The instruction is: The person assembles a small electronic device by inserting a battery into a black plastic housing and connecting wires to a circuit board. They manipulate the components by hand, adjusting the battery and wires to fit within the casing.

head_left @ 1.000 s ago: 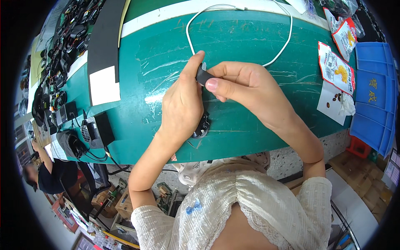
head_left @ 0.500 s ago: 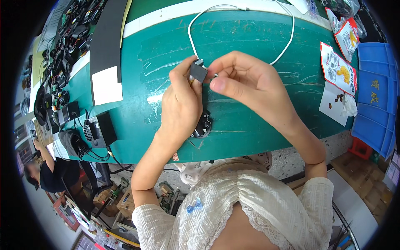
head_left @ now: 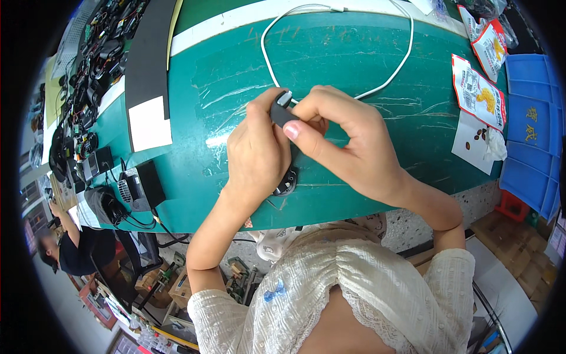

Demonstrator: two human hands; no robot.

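My left hand (head_left: 258,147) is closed round a small black part (head_left: 282,114) with a pale, shiny tip at its far end; I cannot make out its exact kind. From the other side my right hand (head_left: 356,138) touches the part, its thumb pressed on the near edge and its fingers curled behind. Just beyond my hands a white cable (head_left: 407,53) loops over the green table mat (head_left: 218,76). A black, rounded device (head_left: 287,182) lies on the mat, partly covered by my left wrist.
Tangled black electronics (head_left: 97,65) crowd the left side, near a black box (head_left: 141,184) with a grille. A dark strip (head_left: 147,71) bears a white sheet (head_left: 150,124). At right are red-and-white snack packets (head_left: 477,94) and a blue bin (head_left: 533,135). A person (head_left: 73,242) sits far left.
The black part has turned in my left hand, showing a narrower side and its shiny tip. My right thumb and fingers have closed in on it. The white cable has shifted slightly.
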